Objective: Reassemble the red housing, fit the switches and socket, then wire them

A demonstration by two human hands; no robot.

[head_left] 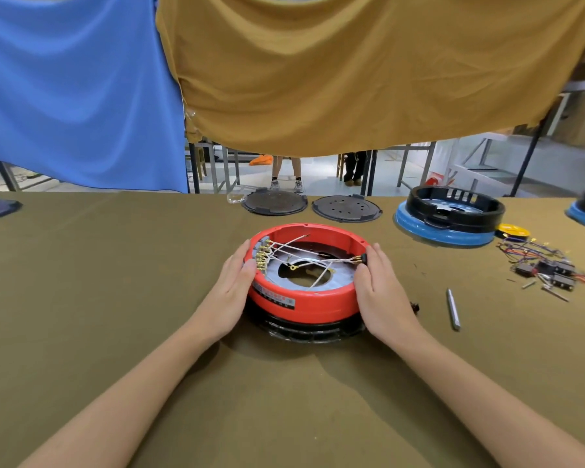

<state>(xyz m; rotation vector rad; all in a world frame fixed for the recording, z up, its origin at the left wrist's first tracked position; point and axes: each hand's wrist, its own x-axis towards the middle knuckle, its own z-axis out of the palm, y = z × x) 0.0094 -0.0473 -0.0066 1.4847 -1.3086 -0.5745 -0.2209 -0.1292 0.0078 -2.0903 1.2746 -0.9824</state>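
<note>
While the left hand (232, 282) lies flat, fingers straight, against its left wall, the round red plastic housing (306, 300) sits open side up on a black vented base (313, 332) at the middle of the olive cloth table (115, 265), holding white braided wires (304, 260) and brass terminals (262, 258). The right hand (382, 292) presses likewise on the right wall; a loose screwdriver bit (453, 309) lies beyond, near tangled black switches (554, 271).

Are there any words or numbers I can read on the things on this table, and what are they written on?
None can be read.
Label on the front wall of the red housing: a grey strip with red print, too blurred to read.
Red patch on the floor beyond the table: too small to tell whether it bears any writing.
</note>
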